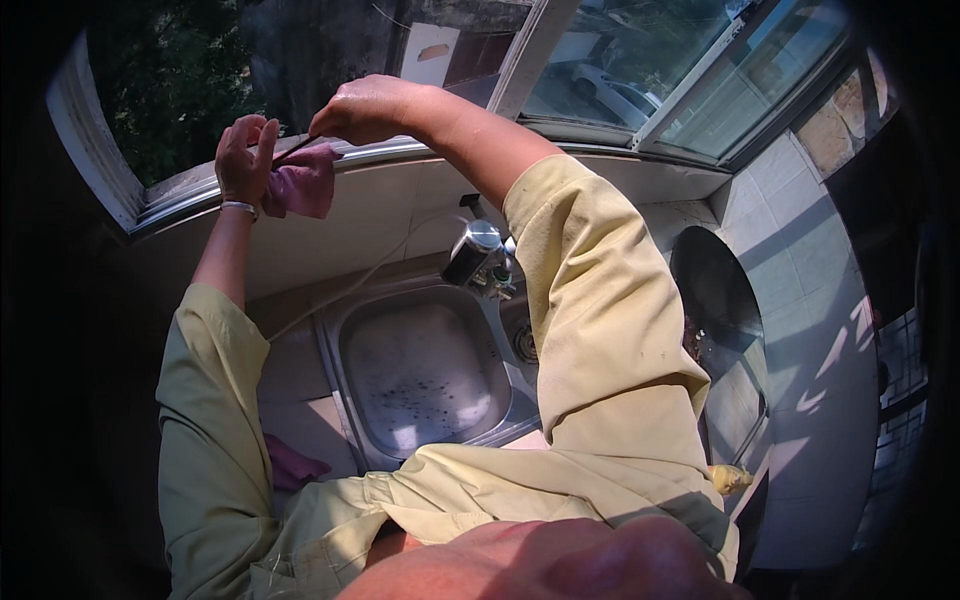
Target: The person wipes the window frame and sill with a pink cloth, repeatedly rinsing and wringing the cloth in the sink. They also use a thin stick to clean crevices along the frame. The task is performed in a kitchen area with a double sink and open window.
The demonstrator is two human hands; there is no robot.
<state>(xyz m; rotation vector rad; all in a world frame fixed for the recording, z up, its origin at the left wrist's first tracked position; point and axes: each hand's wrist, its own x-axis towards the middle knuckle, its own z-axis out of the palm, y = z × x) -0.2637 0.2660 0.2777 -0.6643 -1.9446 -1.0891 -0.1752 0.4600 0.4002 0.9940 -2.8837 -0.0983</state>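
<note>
Over the window track my right hand [367, 111] grips one end of a thin dark stick [294, 150]. The stick slants down to a purple cloth [304, 182], which hangs at its lower end over the sill's inner edge. My left hand [246, 159], with a bracelet at the wrist, is beside the cloth, its fingers partly raised; whether it pinches the cloth or the stick is hidden. Below lies a stainless steel sink [420, 367] with dark specks on its bottom.
A faucet-mounted device [480, 251] stands behind the sink, with a thin pale cable [360, 281] running left. A second purple cloth [292, 461] lies on the counter at lower left. To the right are a black pan [709, 277] and a yellow bottle [729, 478]. Sliding window panes [607, 75] stand ahead.
</note>
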